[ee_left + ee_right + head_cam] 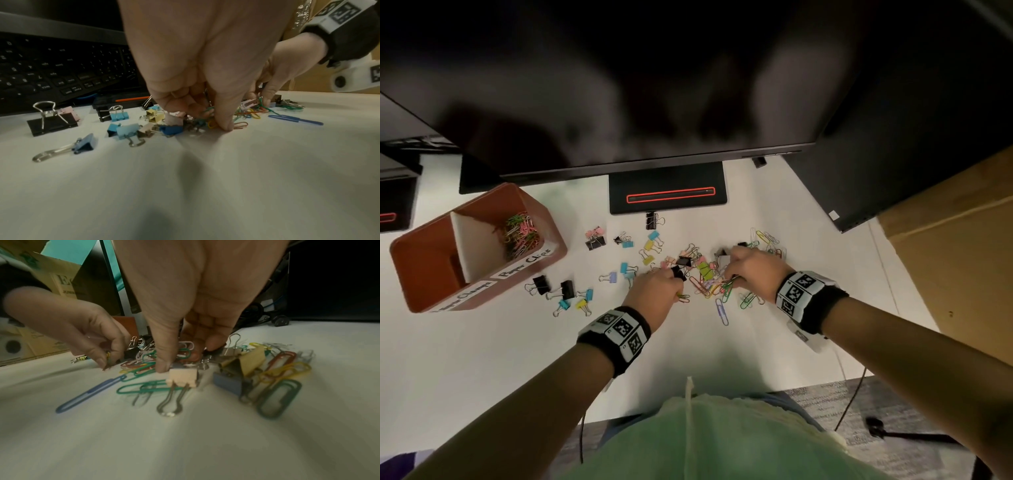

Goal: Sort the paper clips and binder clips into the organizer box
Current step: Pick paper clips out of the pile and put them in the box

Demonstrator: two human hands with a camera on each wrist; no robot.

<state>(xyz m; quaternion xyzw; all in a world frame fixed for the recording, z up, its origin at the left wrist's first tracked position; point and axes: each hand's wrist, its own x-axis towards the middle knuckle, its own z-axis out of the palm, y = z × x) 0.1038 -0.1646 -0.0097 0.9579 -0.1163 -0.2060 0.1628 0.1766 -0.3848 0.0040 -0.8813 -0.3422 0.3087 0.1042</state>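
Both of my hands are down in the heap of coloured wire paper clips [717, 287] and small folding binder clips [650, 255] on the white surface [482, 359]. My left hand [655, 287] has its fingers curled, pinching a few thin paper clips, yellow and green, between thumb and fingertips [107, 356]. My right hand [751, 270] is curled too, its thumb and fingers closed on paper clips in the thick of the heap, just beside a pale pink binder clip [183, 375]. More binder clips, black, blue and yellow, lie scattered to the left of the heap. Well to the left stands the red-brown organizer box [424, 260] with a white divider; its far compartment, labelled "Paper Clips", holds a tangle of paper clips [520, 233].
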